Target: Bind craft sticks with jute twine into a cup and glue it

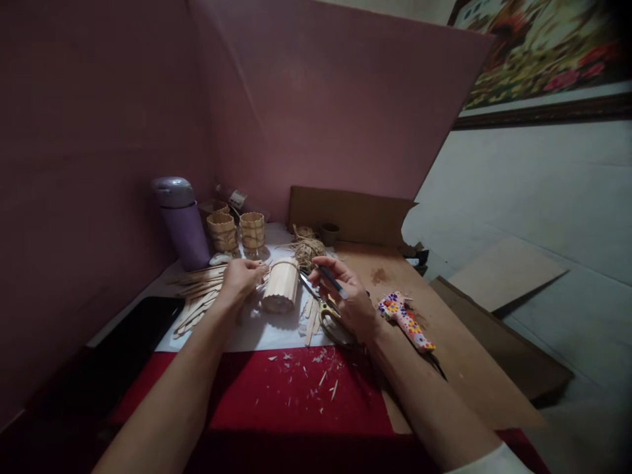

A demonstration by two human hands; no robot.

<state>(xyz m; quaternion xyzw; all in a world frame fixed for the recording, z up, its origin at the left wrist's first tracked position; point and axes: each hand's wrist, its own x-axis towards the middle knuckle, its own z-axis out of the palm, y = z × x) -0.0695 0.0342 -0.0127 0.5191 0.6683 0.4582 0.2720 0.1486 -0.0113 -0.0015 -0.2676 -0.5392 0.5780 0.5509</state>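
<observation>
A cup covered in craft sticks (281,286) lies on its side on the white sheet, a band of twine (285,263) around its far end. Just left of that band, my left hand (241,280) is pinched closed; what its fingertips hold is too small to make out. My right hand (348,293), to the right of the cup, grips a slim dark pen-shaped tool (330,280). Scissors (330,315) with yellowish handles lie beneath that hand, partly covered by it. Behind the cup rests a ball of twine (309,250).
Loose craft sticks (200,299) lie left, near a black phone-like slab (143,322). A purple bottle (182,227) and stick-covered cups (253,234) stand behind. A flower-patterned glue gun (405,320) rests on the brown board (474,375). Scraps litter the red cloth (276,401).
</observation>
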